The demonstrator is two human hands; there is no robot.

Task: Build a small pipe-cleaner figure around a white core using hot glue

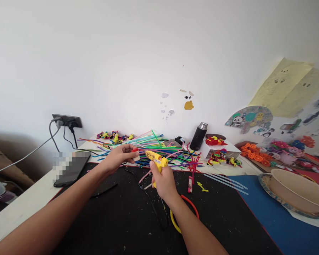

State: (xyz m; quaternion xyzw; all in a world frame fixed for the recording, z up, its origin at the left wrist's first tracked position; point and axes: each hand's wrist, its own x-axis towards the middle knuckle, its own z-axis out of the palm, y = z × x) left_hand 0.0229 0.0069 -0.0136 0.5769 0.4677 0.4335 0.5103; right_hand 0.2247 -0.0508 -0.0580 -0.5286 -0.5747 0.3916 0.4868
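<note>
My right hand (165, 182) is wrapped round the handle of a yellow glue gun (157, 160), whose nozzle points left. Just left of that nozzle, my left hand (121, 156) pinches a small red and white piece (135, 152) between thumb and fingers. The two hands are apart, above the back edge of a black mat (108, 219). Behind them lies a heap of many-coloured pipe cleaners (159, 141). A dark cord runs down the mat from under the glue gun.
A tablet (76, 168) lies at the left. A black bottle (199, 136) leans near a white box (225, 147). Clear sticks (225, 181), a red and yellow ring (192, 203) and a beige bowl (297, 187) are to the right.
</note>
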